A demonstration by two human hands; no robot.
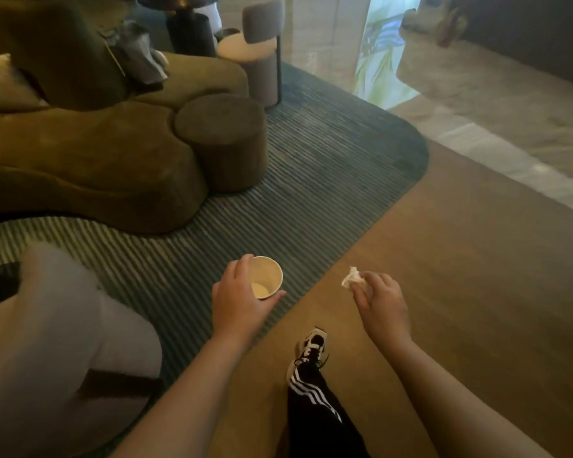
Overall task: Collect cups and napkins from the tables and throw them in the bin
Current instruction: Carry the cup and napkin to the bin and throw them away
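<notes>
Head view, left hand (237, 302) fingers wrapped round paper cup (265, 277), right hand (382, 305) fingers pinching crumpled napkin (351, 278)

A: Colours, quick. The paper cup (267, 277) is pale tan, cream at the bottom inside.

B: And the crumpled napkin (351, 277) is white.

A: The rug (311, 166) is grey-blue, ribbed with thin lighter stripes running all over it.

B: Beside it the floor (460, 259) is warm brown wood.

A: The curvy sofa (80, 153) is olive green, and so is the round pouf (222, 137) against it.

B: Nearest chair (57, 325): pale grey, fuzzy, with a dark brown band low down.

A: Trouser leg (315, 418): black with three white stripes. The shoe (311, 347) is white with black panels and black laces.
</notes>
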